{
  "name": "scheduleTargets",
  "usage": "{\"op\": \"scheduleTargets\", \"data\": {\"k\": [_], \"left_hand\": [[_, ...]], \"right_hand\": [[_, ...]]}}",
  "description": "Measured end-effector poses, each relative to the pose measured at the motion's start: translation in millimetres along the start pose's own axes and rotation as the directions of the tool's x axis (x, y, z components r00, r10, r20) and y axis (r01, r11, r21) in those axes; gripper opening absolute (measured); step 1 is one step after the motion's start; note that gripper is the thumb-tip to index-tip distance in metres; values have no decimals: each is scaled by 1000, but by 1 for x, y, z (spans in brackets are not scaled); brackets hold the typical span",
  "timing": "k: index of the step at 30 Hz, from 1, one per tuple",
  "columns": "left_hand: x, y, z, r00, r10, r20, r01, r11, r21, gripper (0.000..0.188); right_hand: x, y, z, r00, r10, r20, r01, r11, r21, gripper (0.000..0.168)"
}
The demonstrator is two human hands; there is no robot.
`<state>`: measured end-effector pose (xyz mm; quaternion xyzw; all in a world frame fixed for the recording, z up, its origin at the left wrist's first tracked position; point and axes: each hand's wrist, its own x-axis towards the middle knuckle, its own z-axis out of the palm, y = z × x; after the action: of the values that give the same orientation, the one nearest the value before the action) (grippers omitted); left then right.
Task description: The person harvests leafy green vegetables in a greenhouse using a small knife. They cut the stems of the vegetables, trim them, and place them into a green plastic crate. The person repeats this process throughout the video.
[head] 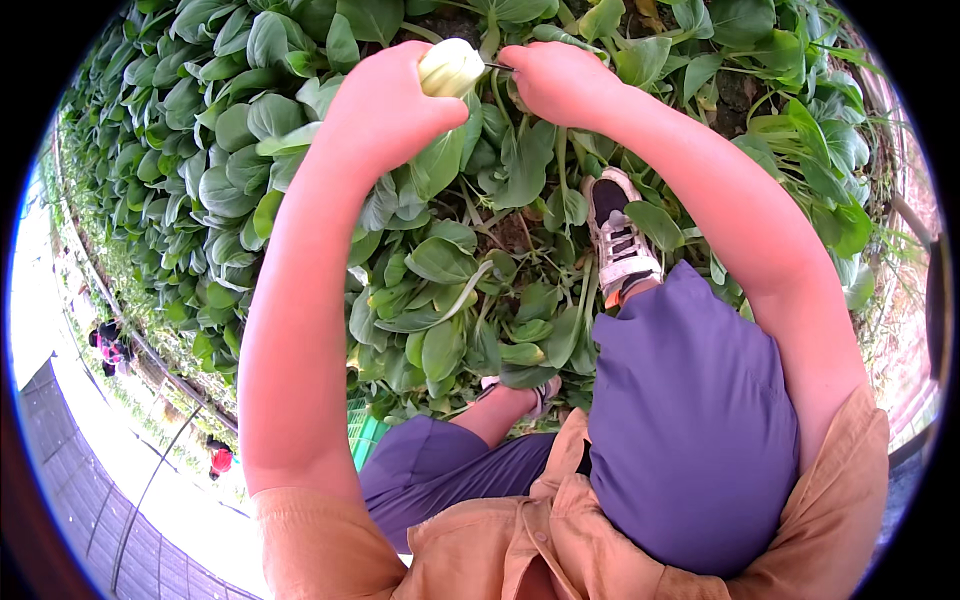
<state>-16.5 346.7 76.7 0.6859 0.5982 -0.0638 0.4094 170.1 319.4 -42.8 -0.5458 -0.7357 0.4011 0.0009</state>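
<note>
A head of leafy greens, likely bok choy, shows its pale green stem base (452, 67) between the thumb and fingers of my left hand (401, 97). Its leaves hang partly behind the wrist. Just to the right, my right hand (559, 82) is closed on a thin dark tool (500, 67), perhaps a knife blade, whose tip points at the pale base. Whether the tip touches it I cannot tell, and the handle is hidden in my fist. Below both hands lie loose and flattened green leaves (442, 262).
Dense standing greens (225, 187) fill the left side. My shoe (621, 225) stands among leaves below my right hand. A green plastic crate (364, 433) sits by my bent knee. Two people are far off at the left, beyond a curved pipe (161, 367).
</note>
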Motion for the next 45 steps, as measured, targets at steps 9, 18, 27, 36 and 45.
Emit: {"op": "scheduleTargets", "data": {"k": [9, 18, 27, 36, 45], "left_hand": [[-22, -35, 95, 999, -13, 52, -11, 901, 434, 70], [-25, -42, 101, 1000, -6, -22, 14, 909, 417, 65], [-26, -41, 102, 999, -23, -49, 40, 921, 388, 63], [-32, -42, 104, 991, 24, -131, 21, 943, 332, 61], [-103, -11, 69, 889, 335, -312, -268, 933, 241, 73]], "right_hand": [[23, 24, 7, 999, -4, 53, 5, 1000, -16, 37], [51, 13, -6, 964, -36, 263, 82, 983, -166, 31], [73, -6, -7, 896, 44, 441, 84, 960, -267, 40], [51, 8, 0, 933, 25, 360, 67, 968, -241, 41], [-20, -10, -24, 986, 134, 94, -153, 547, 823, 56]]}}
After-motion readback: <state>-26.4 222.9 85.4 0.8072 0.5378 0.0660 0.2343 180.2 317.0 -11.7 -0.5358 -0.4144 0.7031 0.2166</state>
